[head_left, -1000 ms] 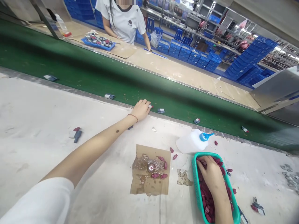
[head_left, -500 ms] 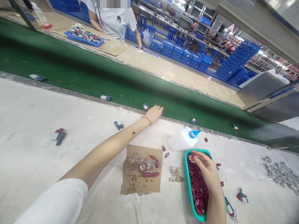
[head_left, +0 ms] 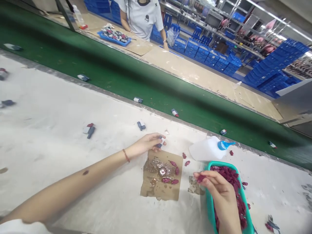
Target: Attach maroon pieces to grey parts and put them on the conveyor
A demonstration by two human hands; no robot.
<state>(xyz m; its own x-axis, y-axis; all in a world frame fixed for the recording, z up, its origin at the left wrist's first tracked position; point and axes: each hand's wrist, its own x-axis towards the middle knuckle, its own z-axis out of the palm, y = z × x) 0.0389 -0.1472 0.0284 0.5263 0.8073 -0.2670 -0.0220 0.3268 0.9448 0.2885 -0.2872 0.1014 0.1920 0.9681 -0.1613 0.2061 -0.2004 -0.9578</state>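
Note:
My left hand [head_left: 152, 142] is closed on a small grey-and-white plastic piece [head_left: 160, 141], just above the far edge of a glue-stained cardboard sheet [head_left: 174, 191]. On that cardboard lie several dark red pieces [head_left: 166, 180] and a small round object [head_left: 162, 171] in shiny wet glue. My right hand [head_left: 220, 191] pinches a dark red plastic piece [head_left: 201, 178] beside the near left side of a green basket [head_left: 209, 208]. The basket is heaped with similar red pieces [head_left: 241, 208]. A white bottle with a blue nozzle [head_left: 207, 149] lies behind the basket.
A green conveyor belt [head_left: 112, 74] crosses beyond the white table [head_left: 109, 182], carrying several small grey-and-white assemblies [head_left: 138, 99]. More assemblies [head_left: 89, 130] rest on the table. Across the belt, a person [head_left: 143, 19] is near a blue tray [head_left: 114, 39] of parts.
My left hand has come back from the belt's edge toward the cardboard with a grey-and-white piece. My right hand has lifted out of the basket, moving left with a red piece. The view has shifted.

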